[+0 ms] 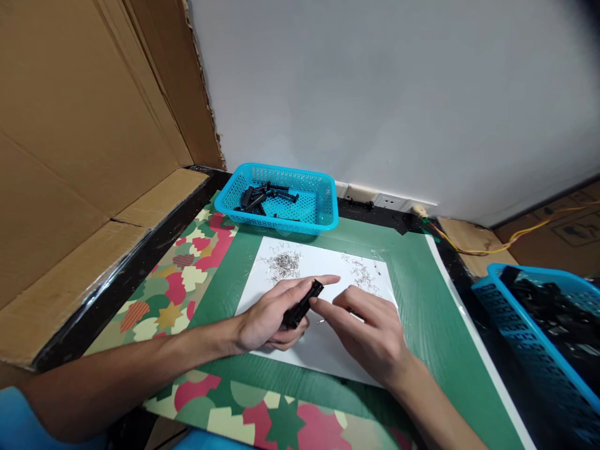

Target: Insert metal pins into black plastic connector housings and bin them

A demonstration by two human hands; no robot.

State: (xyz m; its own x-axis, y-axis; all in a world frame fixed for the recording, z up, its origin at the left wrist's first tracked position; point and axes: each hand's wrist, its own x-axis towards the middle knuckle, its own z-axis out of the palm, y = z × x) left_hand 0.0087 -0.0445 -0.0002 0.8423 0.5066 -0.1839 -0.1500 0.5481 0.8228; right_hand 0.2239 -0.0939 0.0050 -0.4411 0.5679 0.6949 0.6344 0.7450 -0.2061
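My left hand (pixel 274 315) is closed round a small black plastic part (pixel 302 304), held over a white sheet of paper (pixel 323 350). My right hand (pixel 370 334) rests on the sheet just to the right, its fingertips pinched together and touching the part's end. What the right fingers pinch is too small to make out. Two heaps of small metal clips lie on the sheet, one heap (pixel 284 264) at the far left and one (pixel 360 274) at the far right.
A blue basket (pixel 323 219) with a few black parts stands behind the sheet by the wall. A second blue basket (pixel 515 325) full of black parts sits at the right. Cardboard panels rise on the left. A green mat (pixel 422 275) covers the table.
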